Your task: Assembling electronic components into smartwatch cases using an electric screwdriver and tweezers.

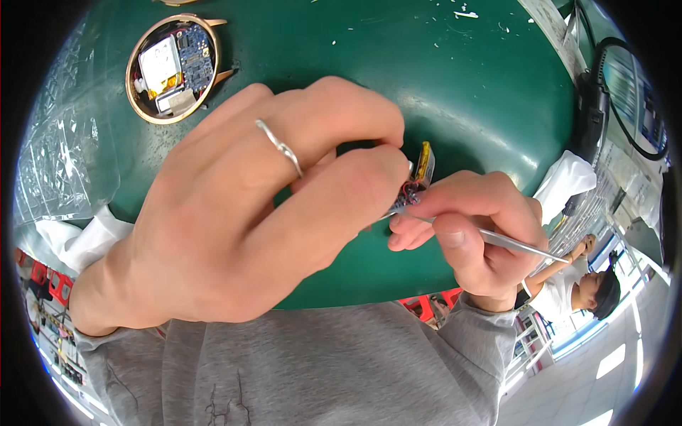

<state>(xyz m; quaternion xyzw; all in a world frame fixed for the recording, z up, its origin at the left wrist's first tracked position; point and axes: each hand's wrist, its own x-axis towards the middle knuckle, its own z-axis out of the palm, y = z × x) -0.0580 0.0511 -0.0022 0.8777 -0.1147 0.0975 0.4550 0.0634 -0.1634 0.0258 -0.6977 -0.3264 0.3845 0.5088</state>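
Note:
Over the green table, my left hand [263, 206] is closed, pinching a small circuit board [400, 206] between thumb and fingers. Most of that board is hidden behind the fingers. Fine red and dark wires [410, 190] show at its edge, beside a small battery [425, 165] with yellow tape that stands tilted up. My right hand [483, 231] is closed around slim silver tweezers [511, 243], whose tip meets the board's edge near the left fingertips. Beyond my left hand lies a round gold watch case [130, 85] with a blue circuit board [195, 53] and a silver battery [160, 64] inside.
Clear plastic bags [64, 156] cover the table's left side. White cloth or tissue lies by each wrist, one piece [568, 181] at the right. Part of another gold case shows at the top edge. A black cabled device [593, 106] stands right; a person [568, 295] sits beyond.

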